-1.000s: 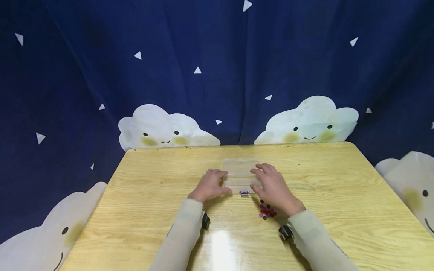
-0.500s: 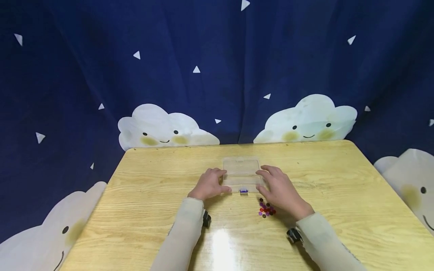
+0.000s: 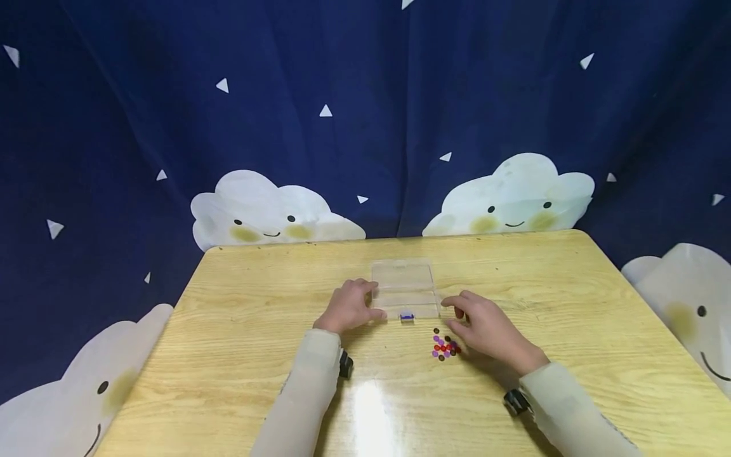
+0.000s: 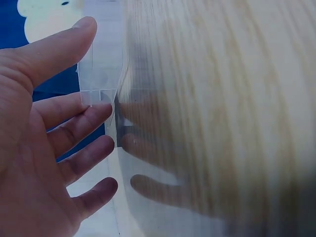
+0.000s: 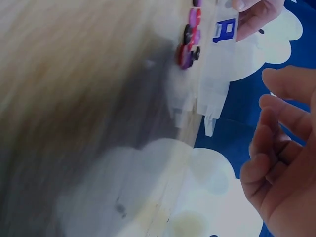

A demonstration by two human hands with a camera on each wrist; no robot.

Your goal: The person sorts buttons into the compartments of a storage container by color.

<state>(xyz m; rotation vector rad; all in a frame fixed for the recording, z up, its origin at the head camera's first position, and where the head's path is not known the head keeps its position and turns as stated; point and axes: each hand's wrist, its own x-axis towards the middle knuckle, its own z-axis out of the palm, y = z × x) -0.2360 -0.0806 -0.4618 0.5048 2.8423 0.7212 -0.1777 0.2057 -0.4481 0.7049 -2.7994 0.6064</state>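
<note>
On a pale yellow wood-grain table point(image 3: 257, 292), a flat, clear plastic rectangular box point(image 3: 403, 277) lies near the middle of the far edge, well apart from the far corners. The person's left hand point(image 3: 347, 306) is at the box's side toward the table's left edge, thumb and fingers spread apart, though firm contact is hard to tell, while the right hand point(image 3: 488, 327), loosely curled with thumb apart, holds nothing just beyond the opposite side. Small round red, purple and dark pieces point(image 3: 443, 348) lie clustered beside the right thumb, and a tiny blue latch point(image 3: 407, 317) sits at the box's front.
</note>
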